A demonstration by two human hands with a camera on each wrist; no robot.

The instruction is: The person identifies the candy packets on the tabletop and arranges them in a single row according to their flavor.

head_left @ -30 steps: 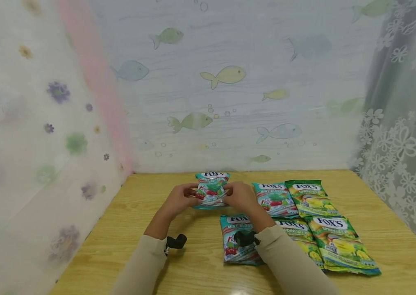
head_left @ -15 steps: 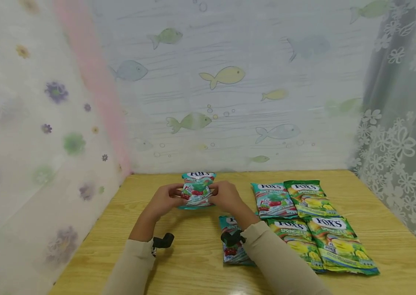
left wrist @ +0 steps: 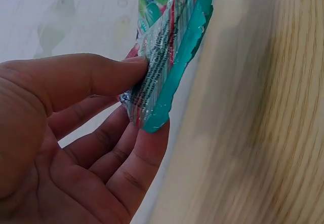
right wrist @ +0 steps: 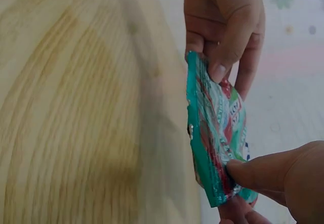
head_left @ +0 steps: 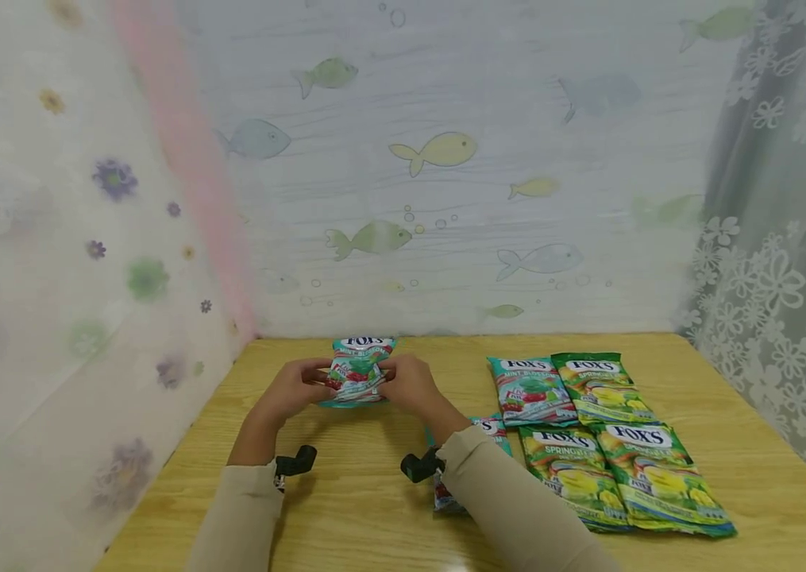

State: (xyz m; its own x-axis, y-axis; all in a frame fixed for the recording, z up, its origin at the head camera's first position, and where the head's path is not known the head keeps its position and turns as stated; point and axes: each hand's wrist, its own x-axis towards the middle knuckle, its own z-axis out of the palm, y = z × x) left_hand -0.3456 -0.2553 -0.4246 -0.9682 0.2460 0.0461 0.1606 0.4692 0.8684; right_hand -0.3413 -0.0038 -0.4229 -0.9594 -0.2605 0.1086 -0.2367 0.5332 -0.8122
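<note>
Both hands grip one teal FOX'S Mint Blossom candy bag [head_left: 358, 369] by its sides, over the back left of the table. My left hand [head_left: 295, 388] pinches its left edge; in the left wrist view the thumb [left wrist: 111, 72] lies on the front and the fingers are behind. My right hand [head_left: 410, 385] pinches the opposite edge, thumb [right wrist: 253, 171] on the front in the right wrist view. The bag is tilted up, its front toward me, and its teal bottom seam [left wrist: 177, 77] hangs close over the wood.
To the right lie a teal candy bag [head_left: 533, 391] and several green Springs candy bags [head_left: 663, 477]. Another teal bag [head_left: 488, 429] is partly hidden under the right sleeve [head_left: 510, 492]. The wooden table [head_left: 352, 508] ends at a fish-patterned curtain [head_left: 445, 238] behind.
Both hands have carried the teal candy bag leftward across the back of the table. The right forearm has moved left too, uncovering more of the green bags.
</note>
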